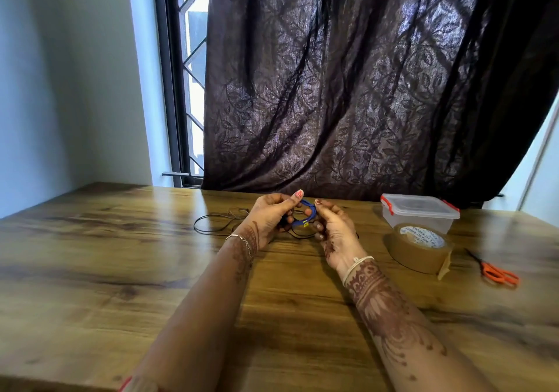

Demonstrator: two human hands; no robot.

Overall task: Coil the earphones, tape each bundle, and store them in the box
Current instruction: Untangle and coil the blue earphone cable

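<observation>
Both hands' fingers [298, 195] pinching blue earphone coil [305, 217], box [419, 213] at right

Entry: packing tape roll [414, 258], brown, lying flat at 6 o'clock of the clear box [420, 210].
Marking: white core label [420, 231] with dark print curving round the ring. At the label's 12 o'clock arc the word "WONDER" reads; a second line beneath appears to begin "WONDER" and end "TAPE". The remaining print is too small to read.

Two earphones [306, 213]; one box [420, 213], tape [416, 257], scissors [497, 273]
</observation>
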